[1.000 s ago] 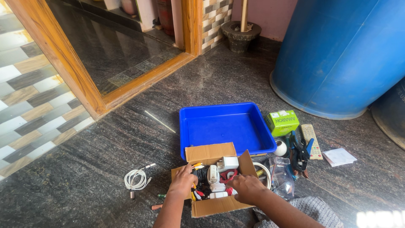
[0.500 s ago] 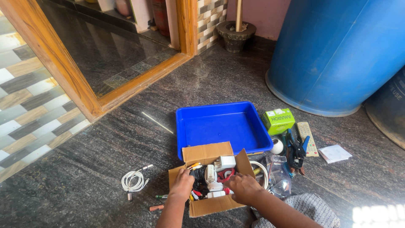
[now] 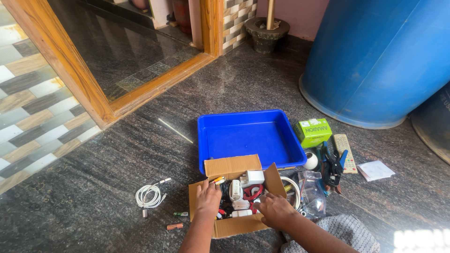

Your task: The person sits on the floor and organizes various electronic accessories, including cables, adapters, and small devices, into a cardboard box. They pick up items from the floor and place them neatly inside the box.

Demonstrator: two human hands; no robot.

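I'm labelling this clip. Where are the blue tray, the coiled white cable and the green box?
blue tray (image 3: 243,140): head view, bare inside floor.
coiled white cable (image 3: 148,195): head view, on the coil's loops.
green box (image 3: 313,132): head view, top face.

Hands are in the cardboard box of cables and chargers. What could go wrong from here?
1. The cables in the cardboard box look tangled; pulling one with the left hand may drag chargers out with it.
2. The box flaps stand loose; the right hand pressing its edge might tip or tear it.
3. Two small batteries lie loose on the floor by the left arm and could get knocked away.
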